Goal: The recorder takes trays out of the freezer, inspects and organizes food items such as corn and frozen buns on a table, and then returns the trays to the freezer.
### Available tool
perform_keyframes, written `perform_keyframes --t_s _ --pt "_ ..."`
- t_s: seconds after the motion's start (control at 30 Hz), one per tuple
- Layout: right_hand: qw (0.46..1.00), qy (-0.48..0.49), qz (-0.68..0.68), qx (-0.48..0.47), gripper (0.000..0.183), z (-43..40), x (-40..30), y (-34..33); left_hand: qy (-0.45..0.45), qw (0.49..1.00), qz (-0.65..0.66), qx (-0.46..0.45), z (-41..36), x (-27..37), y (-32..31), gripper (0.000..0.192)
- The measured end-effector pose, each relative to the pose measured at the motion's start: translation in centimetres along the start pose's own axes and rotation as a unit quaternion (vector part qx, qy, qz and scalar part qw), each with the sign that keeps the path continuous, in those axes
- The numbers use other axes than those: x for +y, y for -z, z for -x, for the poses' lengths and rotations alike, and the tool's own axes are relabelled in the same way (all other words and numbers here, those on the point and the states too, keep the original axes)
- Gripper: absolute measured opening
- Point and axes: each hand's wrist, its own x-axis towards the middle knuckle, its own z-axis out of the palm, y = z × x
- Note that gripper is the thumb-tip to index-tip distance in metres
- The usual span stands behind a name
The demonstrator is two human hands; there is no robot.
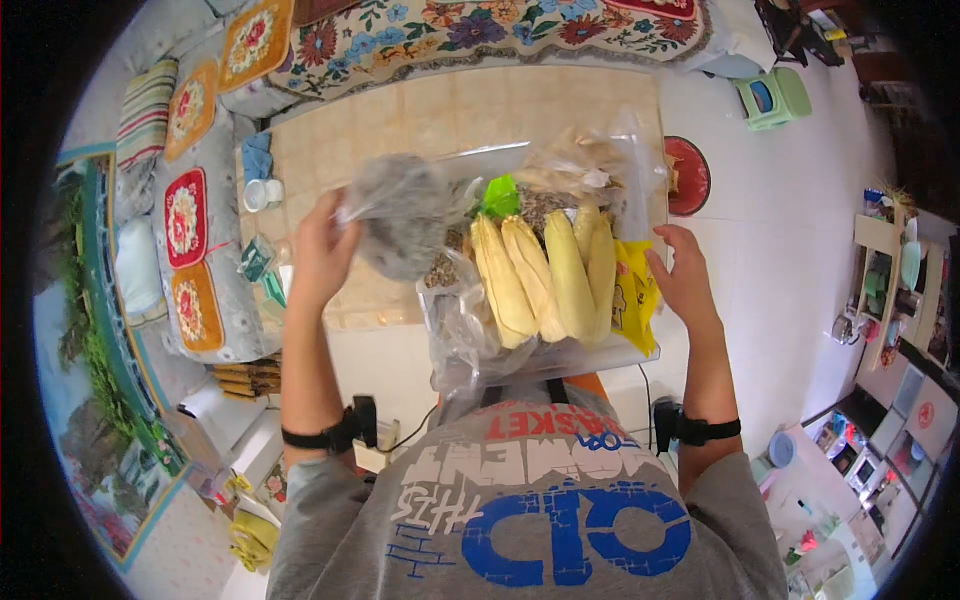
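My left hand (327, 241) pinches the edge of a clear plastic bag (401, 217) with dark grey contents, blurred, over the table's left half. To its right lie several ears of corn in pale husks (559, 281), side by side. Behind them are a bright green packet (500, 196) and dark brown dried bits (541, 204) among crumpled clear plastic. My right hand (684, 274) is spread and holds nothing, just right of a yellow printed packet (634, 294). Loose clear plastic (461, 352) hangs toward my shirt at the front edge.
The beige table (450, 105) carries a white-lidded jar (262, 195) and a blue cloth (256, 156) at the left. A sofa with a floral cover (480, 34) stands behind. On the floor at right are a round red object (690, 176) and a green plastic stool (776, 97).
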Motion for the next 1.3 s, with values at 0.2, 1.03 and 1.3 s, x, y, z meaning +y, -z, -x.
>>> perform_keyframes --t_s 0.2,1.03,1.3 --pt "0.999 0.018 -0.029 0.011 0.033 2.2 -1.0 0.1 0.042 0.959 -0.257 -0.108 -5.5 2.0 -10.5 0.059" --pt "0.980 0.024 0.194 0.046 0.024 9.5 -1.2 -7.7 -0.152 0.958 -0.098 -0.223 -7.9 0.8 -11.5 0.035" --pt "0.990 0.049 0.110 0.077 0.011 9.8 -1.5 -7.2 -0.250 0.891 -0.295 -0.239 -5.2 -1.4 -11.1 0.049"
